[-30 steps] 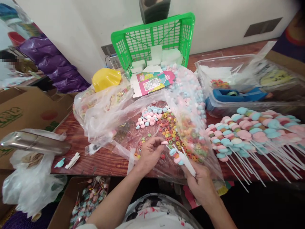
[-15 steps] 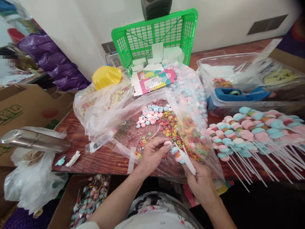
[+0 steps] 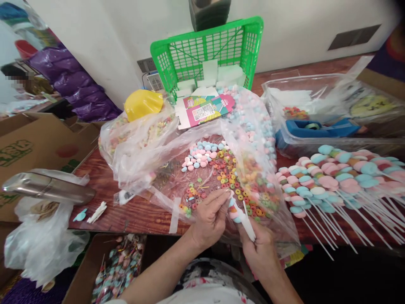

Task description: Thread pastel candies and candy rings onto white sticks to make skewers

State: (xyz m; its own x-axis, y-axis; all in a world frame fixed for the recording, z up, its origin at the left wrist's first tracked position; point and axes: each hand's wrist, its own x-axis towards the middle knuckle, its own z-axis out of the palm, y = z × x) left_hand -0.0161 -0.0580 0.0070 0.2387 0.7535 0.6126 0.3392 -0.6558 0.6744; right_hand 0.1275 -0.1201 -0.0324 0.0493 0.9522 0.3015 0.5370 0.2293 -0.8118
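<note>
My left hand (image 3: 209,219) is closed, its fingertips on a pink marshmallow (image 3: 232,194) at the top of a candy skewer (image 3: 233,211). The fingers partly cover that marshmallow. Blue, orange and pink pieces are stacked on the skewer below it. Wrapped round a bundle of white sticks (image 3: 249,228), my right hand (image 3: 262,242) keeps them tilted up to the left, the skewer among them. Just beyond both hands, ring-shaped candies (image 3: 226,171) and loose pink and blue marshmallows (image 3: 202,154) lie spread on clear plastic.
Finished skewers (image 3: 329,181) are piled at the right, sticks over the table edge. Behind them stands a clear bin (image 3: 316,141) with a blue tape dispenser (image 3: 319,128). A green basket (image 3: 205,36) is at the back, a steel flask (image 3: 50,188) at the left. A person sits far left.
My left hand has moved right and brought the pink marshmallow from beside the skewer onto its tip. My right hand has shifted slightly down and left with the sticks.
</note>
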